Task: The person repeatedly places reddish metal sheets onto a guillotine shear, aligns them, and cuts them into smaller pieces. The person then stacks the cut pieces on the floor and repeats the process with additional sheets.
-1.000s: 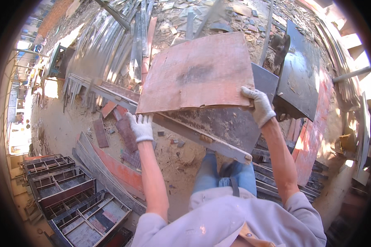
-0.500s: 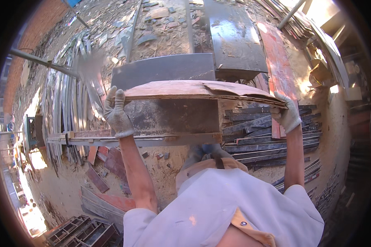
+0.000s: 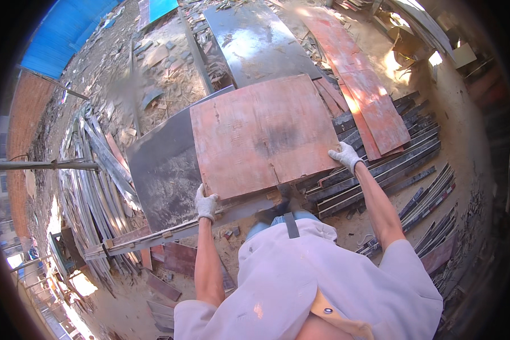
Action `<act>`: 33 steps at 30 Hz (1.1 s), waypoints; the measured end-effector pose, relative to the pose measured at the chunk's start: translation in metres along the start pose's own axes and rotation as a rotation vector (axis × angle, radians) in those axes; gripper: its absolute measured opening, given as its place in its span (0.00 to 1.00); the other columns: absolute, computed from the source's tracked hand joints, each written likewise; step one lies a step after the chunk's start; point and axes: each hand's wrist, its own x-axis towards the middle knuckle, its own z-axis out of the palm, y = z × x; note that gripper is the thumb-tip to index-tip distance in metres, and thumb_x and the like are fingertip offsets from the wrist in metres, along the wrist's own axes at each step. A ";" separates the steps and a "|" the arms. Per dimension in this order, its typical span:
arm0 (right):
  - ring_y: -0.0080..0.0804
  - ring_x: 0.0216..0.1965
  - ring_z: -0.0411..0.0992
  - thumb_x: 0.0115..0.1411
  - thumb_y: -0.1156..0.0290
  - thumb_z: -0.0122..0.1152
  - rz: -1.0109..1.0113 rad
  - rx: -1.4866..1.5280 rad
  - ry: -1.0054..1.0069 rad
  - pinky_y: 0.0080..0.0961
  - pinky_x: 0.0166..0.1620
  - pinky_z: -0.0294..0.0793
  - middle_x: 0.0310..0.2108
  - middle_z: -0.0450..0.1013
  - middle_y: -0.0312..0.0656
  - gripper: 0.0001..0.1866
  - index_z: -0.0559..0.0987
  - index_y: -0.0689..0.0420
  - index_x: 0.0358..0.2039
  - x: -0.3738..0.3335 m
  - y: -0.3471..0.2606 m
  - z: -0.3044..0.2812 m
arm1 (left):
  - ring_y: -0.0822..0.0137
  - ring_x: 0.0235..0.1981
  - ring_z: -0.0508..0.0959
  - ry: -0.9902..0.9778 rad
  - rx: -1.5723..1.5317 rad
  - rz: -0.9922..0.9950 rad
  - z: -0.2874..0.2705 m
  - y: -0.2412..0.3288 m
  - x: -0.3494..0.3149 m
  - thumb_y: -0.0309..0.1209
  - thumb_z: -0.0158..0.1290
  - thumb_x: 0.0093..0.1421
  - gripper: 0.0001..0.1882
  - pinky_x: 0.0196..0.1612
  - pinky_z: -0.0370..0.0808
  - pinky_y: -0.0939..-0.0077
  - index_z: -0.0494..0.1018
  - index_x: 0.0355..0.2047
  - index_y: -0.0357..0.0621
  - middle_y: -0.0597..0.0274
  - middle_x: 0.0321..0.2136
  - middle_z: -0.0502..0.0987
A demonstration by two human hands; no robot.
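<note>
Now shows the broad face of the reddish panel (image 3: 241, 133) at frame centre, against a near edge-on view half a second ago; seems tilted yet hand-borne over the dark board (image 3: 161, 170). Clamped at lower-left and lower-right corners by the fingers of left hand (image 3: 206, 205) and right hand (image 3: 347, 156), with left forearm (image 3: 208, 266) near vertical, right forearm (image 3: 381, 205) slanting inward.

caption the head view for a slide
Left hand and right hand grip a reddish board over a dark panel.
</note>
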 end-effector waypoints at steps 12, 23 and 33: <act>0.45 0.62 0.74 0.58 0.66 0.75 0.059 -0.229 0.070 0.38 0.63 0.72 0.60 0.76 0.51 0.36 0.71 0.59 0.65 0.016 0.024 0.017 | 0.40 0.64 0.68 0.183 0.749 0.124 0.058 0.018 -0.057 0.51 0.62 0.62 0.46 0.67 0.66 0.49 0.59 0.71 0.34 0.38 0.62 0.70; 0.43 0.66 0.70 0.60 0.66 0.73 0.132 -0.292 0.052 0.37 0.67 0.69 0.64 0.72 0.51 0.41 0.65 0.58 0.70 0.039 0.006 -0.005 | 0.44 0.43 0.79 0.218 0.732 0.123 0.071 0.027 -0.034 0.45 0.59 0.61 0.32 0.47 0.74 0.47 0.72 0.62 0.41 0.46 0.40 0.77; 0.53 0.62 0.72 0.55 0.53 0.76 0.183 -0.550 0.377 0.45 0.63 0.73 0.60 0.74 0.57 0.40 0.73 0.55 0.65 0.139 -0.070 0.028 | 0.45 0.39 0.80 0.271 0.756 0.139 0.069 0.074 0.090 0.43 0.55 0.62 0.28 0.43 0.75 0.47 0.75 0.58 0.41 0.47 0.38 0.78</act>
